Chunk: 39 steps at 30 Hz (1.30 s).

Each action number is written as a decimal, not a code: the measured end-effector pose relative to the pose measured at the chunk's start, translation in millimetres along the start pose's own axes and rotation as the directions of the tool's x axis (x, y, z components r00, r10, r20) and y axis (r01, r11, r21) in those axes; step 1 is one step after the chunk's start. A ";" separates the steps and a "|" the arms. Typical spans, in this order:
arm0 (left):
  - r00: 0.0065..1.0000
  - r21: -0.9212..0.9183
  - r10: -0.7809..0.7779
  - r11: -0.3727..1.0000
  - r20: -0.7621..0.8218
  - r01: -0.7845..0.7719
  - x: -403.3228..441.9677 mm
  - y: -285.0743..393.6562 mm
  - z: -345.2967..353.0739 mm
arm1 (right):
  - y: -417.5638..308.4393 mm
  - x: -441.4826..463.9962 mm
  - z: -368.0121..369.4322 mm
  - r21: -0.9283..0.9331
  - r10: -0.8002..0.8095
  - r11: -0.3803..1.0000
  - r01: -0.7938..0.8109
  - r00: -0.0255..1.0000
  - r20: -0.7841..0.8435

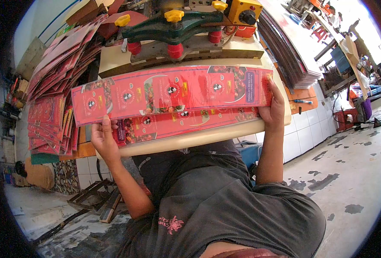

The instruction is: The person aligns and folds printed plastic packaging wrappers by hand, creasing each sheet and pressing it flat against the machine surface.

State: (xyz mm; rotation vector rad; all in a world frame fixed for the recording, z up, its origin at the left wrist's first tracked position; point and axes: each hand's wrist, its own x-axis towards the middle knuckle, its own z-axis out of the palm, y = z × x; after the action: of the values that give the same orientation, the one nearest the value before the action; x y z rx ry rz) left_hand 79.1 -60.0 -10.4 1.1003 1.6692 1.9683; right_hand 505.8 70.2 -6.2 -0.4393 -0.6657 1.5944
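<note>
A long red printed packaging strip (195,90), glossy and with food pictures, is stretched between my hands over the cream machine table (190,144). My left hand (104,138) pinches its lower left corner, thumb on top. At the other end, my right hand (274,105) grips the strip's right edge, thumb on its face. Just below lies a second red strip (190,122), partly covered by the upper one. Behind them stands a dark green press clamp (173,31) with yellow knobs and red cylinders.
On the left are a heap of long red printed sheets (65,60) and piles of smaller red packets (46,120). A tall stack of sheets (291,47) stands on the right, near a blue pen (302,102). A yellow control box (244,13) sits beside the clamp.
</note>
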 end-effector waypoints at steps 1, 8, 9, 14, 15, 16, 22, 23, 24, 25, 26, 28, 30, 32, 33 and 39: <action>1.000 0.001 0.000 1.000 0.003 0.000 0.2 -1.1 -0.7 | 0.2 0.3 -0.1 0.000 0.000 1.000 0.000 1.000 0.001; 1.000 0.001 -0.008 1.000 0.003 0.008 0.5 -2.8 -2.1 | 0.1 0.8 1.7 -0.001 -0.006 1.000 0.006 1.000 0.001; 1.000 0.000 -0.007 1.000 0.002 0.007 0.7 -3.3 -2.5 | 0.0 0.5 2.4 -0.006 -0.003 1.000 0.003 1.000 -0.007; 1.000 -0.002 -0.008 1.000 0.012 0.008 0.9 -3.5 -2.8 | 1.0 0.8 -1.8 -0.009 -0.005 1.000 0.004 1.000 -0.011; 1.000 -0.002 -0.008 1.000 0.012 0.008 0.7 -3.8 -3.2 | 1.0 0.8 -1.8 -0.012 -0.006 1.000 0.006 1.000 -0.014; 1.000 -0.003 -0.009 1.000 0.011 0.009 0.7 -4.5 -3.7 | 0.9 0.8 -1.9 -0.012 -0.006 1.000 0.006 1.000 -0.014; 1.000 0.002 -0.011 1.000 0.004 0.011 0.3 -2.7 -1.9 | 1.2 1.3 -6.5 -0.009 -0.010 1.000 0.010 1.000 -0.012; 1.000 0.006 -0.017 1.000 0.001 0.017 0.4 -2.2 -1.6 | 1.0 1.1 -5.3 -0.009 -0.006 1.000 0.006 1.000 -0.013; 1.000 0.006 -0.017 1.000 0.001 0.017 0.5 -3.3 -2.3 | 0.8 0.9 -4.5 -0.009 -0.001 1.000 0.001 1.000 -0.014; 1.000 0.013 -0.016 1.000 0.003 0.016 0.7 -5.1 -3.7 | 0.8 0.7 -4.4 -0.009 -0.002 1.000 0.002 1.000 -0.014; 1.000 0.020 -0.015 1.000 0.006 0.015 1.1 -6.1 -4.3 | 0.6 0.6 -4.2 -0.008 -0.003 1.000 0.003 1.000 -0.010; 1.000 0.022 -0.014 1.000 0.003 0.014 1.0 -4.7 -3.1 | 0.5 0.6 -3.9 -0.007 -0.004 1.000 0.004 1.000 -0.006; 1.000 0.024 -0.012 1.000 0.001 0.012 0.5 -2.9 -2.2 | 0.8 0.7 -3.4 0.000 -0.007 1.000 0.007 1.000 0.001; 1.000 0.019 -0.020 1.000 -0.004 0.020 0.2 -1.4 -1.7 | 1.3 0.6 -4.6 0.000 -0.009 1.000 0.009 1.000 -0.002; 1.000 0.019 -0.019 1.000 -0.004 0.020 0.5 -2.1 -2.0 | 1.5 0.5 -5.1 0.000 -0.011 1.000 0.011 1.000 -0.005; 1.000 0.012 -0.008 1.000 -0.008 0.008 0.5 -2.6 -2.2 | 1.8 -0.1 -2.0 -0.009 -0.026 1.000 0.026 1.000 -0.012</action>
State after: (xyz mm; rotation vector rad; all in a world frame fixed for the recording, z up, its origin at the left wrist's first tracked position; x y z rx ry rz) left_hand 76.6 -60.5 -12.7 1.0889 1.6892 1.9630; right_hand 505.7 70.4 -8.8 -0.4451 -0.6671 1.5635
